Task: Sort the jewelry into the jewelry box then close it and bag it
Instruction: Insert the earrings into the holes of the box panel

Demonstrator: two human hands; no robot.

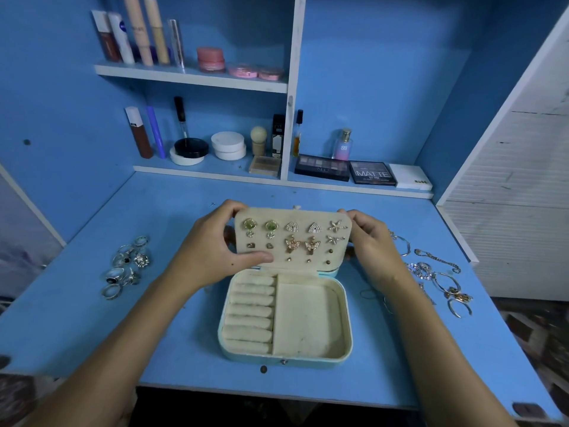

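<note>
A light blue jewelry box (284, 360) lies open on the blue desk, cream inside, with ring rolls (250, 315) on the left and a bare compartment (308, 318) on the right. Its raised earring panel (292, 238) carries several pairs of earrings. My left hand (212, 248) grips the panel's left edge, thumb across its lower front. My right hand (368, 241) grips the right edge. Several silver rings (127, 266) lie in a cluster left of the box. Necklaces and bracelets (437, 275) lie in a heap to the right.
Shelves at the back hold cosmetics: tubes and bottles (138, 32), white jars (229, 144), a perfume bottle (341, 144) and eyeshadow palettes (348, 172). A white slatted panel (517, 186) stands on the right. The desk's front edge (277, 392) is close below the box.
</note>
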